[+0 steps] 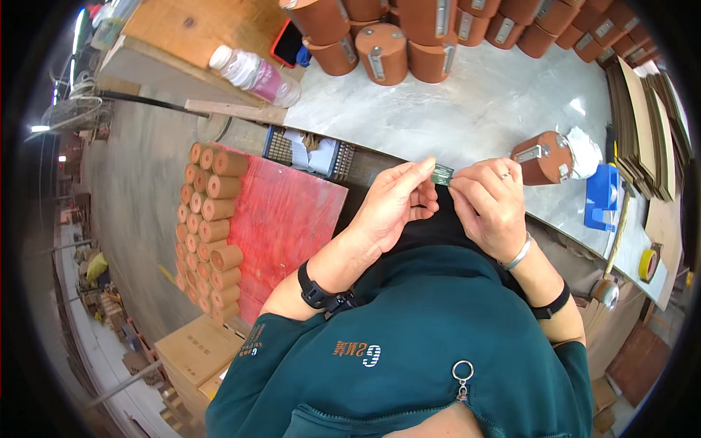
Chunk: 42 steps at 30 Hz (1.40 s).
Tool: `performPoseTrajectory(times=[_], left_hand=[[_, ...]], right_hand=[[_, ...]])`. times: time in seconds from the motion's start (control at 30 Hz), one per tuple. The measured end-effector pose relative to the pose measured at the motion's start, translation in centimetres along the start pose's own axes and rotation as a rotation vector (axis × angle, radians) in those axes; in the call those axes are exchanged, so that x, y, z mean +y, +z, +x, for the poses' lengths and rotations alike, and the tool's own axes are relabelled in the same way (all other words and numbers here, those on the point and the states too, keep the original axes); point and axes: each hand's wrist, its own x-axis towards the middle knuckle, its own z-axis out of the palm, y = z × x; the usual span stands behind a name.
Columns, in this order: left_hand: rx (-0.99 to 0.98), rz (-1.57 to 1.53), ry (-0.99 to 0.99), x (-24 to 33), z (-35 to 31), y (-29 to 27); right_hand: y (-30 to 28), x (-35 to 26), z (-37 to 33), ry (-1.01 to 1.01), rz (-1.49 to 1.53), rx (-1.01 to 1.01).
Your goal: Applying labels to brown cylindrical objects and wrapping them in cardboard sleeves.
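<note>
Between my two hands is a small, flat, dark green piece with pale marks [442,174], perhaps a label or little packet. My left hand [391,201] pinches one end of it between thumb and forefinger, the other fingers curled loosely. At the opposite end, the closed fingers of my right hand [489,201] grip it, partly hiding it. Just beyond the right hand, a brown cylindrical container with a metal clasp [537,159] lies tilted on the grey-white table [467,109]. White crumpled wrapping [584,153] sticks out at its right end.
Rows of similar brown containers [383,55] stand along the table's back. A plastic bottle [255,75] is at far left. On the right are a blue tape dispenser [602,197], a hammer [619,230], a tape roll [648,264] and cardboard sheets [642,124]. Clay-coloured cylinders [215,209] fill a red board's edge.
</note>
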Motion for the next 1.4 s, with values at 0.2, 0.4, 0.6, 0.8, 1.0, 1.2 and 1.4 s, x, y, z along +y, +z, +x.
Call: performPoseTrajectory(times=[0.2,0.4,0.6,0.8,1.0,1.2,1.4], left_hand=[[-0.021,-0.012,-0.019,-1.3,1.1,0.9],[-0.09,0.059,0.15,-1.8,1.7,2.3],[-0.271,0.349,0.362,-2.5,2.3,5.2],[-0.339,0.494,0.372,-3.2,4.0,6.9],[-0.451,0.415,0.371,-4.1,5.9,9.2],[-0.469,0.546,0.4,-4.5,6.0,10.0],[-0.191,0.928,0.795,-3.5,9.9,8.8]], right_hand=[[-1.2,0.5,-1.4,-0.006,-0.008,0.01],[-3.2,0.3,-2.8,0.354,0.477,0.041],[-4.0,0.4,-3.7,0.746,0.613,0.209],[-5.3,1.7,-5.8,0.805,0.581,0.427],[-6.2,1.4,-7.2,0.811,0.666,0.449],[-6.7,2.1,-7.8,0.779,0.481,0.433],[-7.6,3.6,-8.6,0.864,0.549,0.579]])
